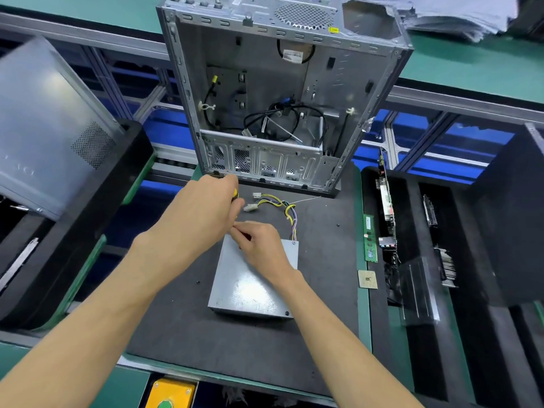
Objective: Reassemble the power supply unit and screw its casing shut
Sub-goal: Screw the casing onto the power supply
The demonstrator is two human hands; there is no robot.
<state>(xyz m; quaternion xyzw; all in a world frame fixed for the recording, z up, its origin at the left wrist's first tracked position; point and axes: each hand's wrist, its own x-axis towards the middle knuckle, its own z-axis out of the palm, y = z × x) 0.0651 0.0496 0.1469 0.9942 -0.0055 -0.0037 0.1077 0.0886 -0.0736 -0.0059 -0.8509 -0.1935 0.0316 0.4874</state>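
The grey metal power supply unit (250, 285) lies flat on the black mat, its lid on. Its bundle of coloured wires (290, 214) with white connectors trails from the far right corner. My left hand (203, 210) grips a screwdriver with a yellow and black handle (235, 194), held upright over the unit's far left corner. My right hand (260, 242) rests on the lid there, its fingertips pinching at the screwdriver's shaft; the tip and any screw are hidden by my fingers. A screw (293, 243) shows at the far right corner and another (287, 313) at the near right.
An open, empty computer case (294, 83) stands just behind the mat. Loose small screws (198, 281) lie on the black mat (176, 325). A RAM stick (370, 238) and a CPU (367, 279) sit at the right edge. Black foam trays with parts flank both sides.
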